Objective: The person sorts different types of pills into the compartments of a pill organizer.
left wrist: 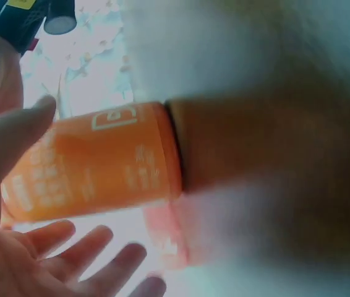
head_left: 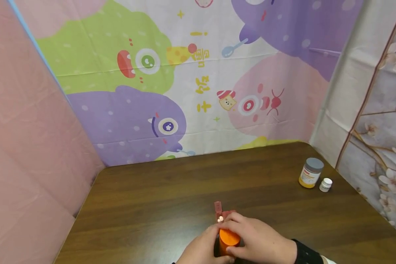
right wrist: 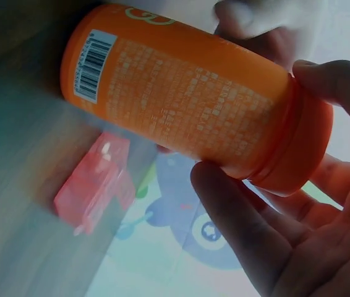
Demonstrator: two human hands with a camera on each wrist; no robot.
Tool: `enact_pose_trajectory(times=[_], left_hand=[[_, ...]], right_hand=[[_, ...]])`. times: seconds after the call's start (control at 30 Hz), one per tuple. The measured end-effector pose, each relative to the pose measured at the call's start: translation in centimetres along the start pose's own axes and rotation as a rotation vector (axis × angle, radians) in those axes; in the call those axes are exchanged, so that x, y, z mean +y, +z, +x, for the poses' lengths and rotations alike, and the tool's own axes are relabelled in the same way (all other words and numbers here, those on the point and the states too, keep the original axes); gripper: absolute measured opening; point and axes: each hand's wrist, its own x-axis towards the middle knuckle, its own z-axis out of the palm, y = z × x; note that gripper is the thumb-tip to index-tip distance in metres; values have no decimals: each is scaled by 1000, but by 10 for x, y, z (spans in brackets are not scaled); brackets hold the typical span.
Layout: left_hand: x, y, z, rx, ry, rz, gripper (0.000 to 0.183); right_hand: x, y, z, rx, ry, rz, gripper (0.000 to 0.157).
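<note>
An orange bottle (head_left: 229, 240) with a matching cap (right wrist: 302, 145) stands upright at the table's near side, between both hands. My right hand (head_left: 262, 234) grips it at the cap, thumb on one side and fingers on the other. From the opposite side my left hand (head_left: 199, 247) holds the bottle near its top, its thumb across the wall in the left wrist view and the other fingers spread below. Just behind the bottle lies a small translucent red pill box (head_left: 218, 208) with a raised lid. White pills (head_left: 220, 219) show in it; the right hand partly hides the box.
A grey-lidded jar (head_left: 311, 173) and a small white bottle (head_left: 325, 185) stand at the right of the brown wooden table (head_left: 145, 205). Cartoon-printed cloth (head_left: 204, 135) hangs along the back edge, with pink cloth (head_left: 29, 154) at left and floral cloth (head_left: 382, 146) at right.
</note>
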Motion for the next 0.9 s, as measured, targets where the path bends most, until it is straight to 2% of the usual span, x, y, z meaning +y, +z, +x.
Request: enact_pose_trajectory(times=[0.13,0.23,0.3,0.47,0.63,0.77,0.9], left_hand=[[-5,-5,-9,81,11,229,89],[-11,-11,-17,150,-19,395,93],[-16,-15,-23,176,-40,459,94],[-25,-22,-34,232,-61,499,94],[-31,-26,-43,270,-87,508,93],[-32,-26,-47,298,-110,513,92],[-33,-24,-50,323,-115,529,89]], right_hand=[[8,-10,-9,25,92,-2,47],[19,-24,-18,76,178,-53,47],[30,-34,-25,131,240,-123,49],[72,-59,-40,259,369,-285,50],[121,-79,-48,276,455,-341,49],[150,-89,-52,292,471,-401,47],[168,-93,-53,341,458,-458,46]])
